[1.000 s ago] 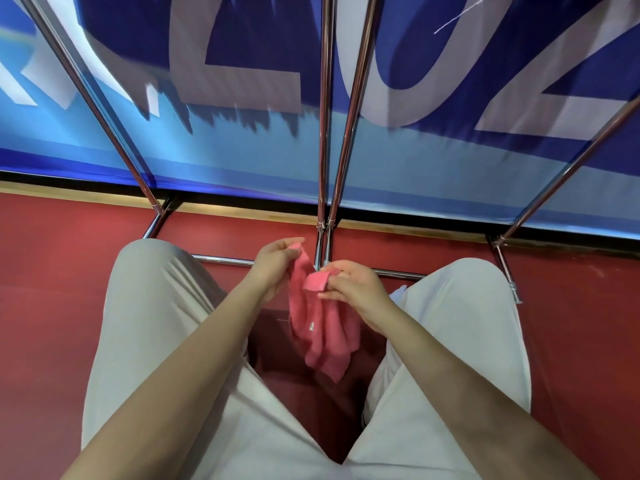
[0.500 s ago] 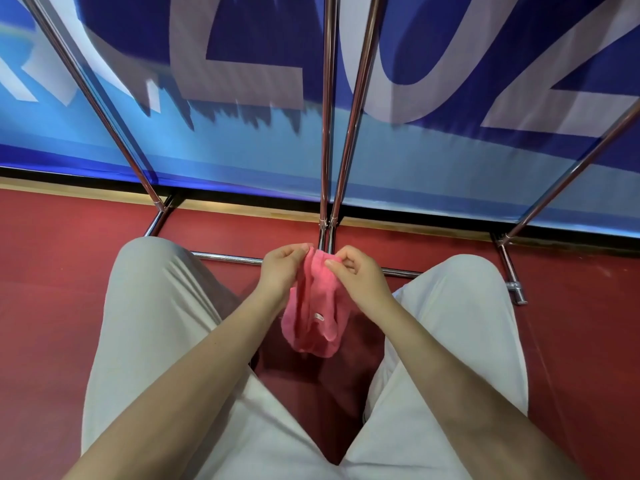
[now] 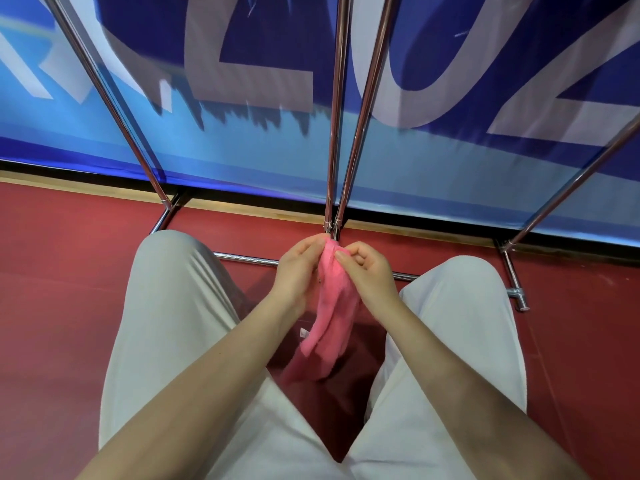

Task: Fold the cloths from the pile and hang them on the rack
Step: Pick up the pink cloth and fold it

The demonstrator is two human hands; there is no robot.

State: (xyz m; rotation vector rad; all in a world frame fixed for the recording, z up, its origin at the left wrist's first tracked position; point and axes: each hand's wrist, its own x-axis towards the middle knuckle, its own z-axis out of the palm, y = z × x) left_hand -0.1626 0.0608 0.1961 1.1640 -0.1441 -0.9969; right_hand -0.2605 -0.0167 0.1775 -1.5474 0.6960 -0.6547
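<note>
pink cloth (image 3: 330, 327) hangs below the grip of left hand (image 3: 298, 271) and right hand (image 3: 369, 271)

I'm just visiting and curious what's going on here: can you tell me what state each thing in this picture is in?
pink cloth: bunched, hanging between the knees, held at its top edge, not on the rack.
left hand: pinches the cloth's top.
right hand: pinches the cloth's top, close beside the left.
rack: metal bars stand bare, nothing hung on the parts in view.

Pink cloth (image 3: 332, 327) hangs, seemingly bunched.
</note>
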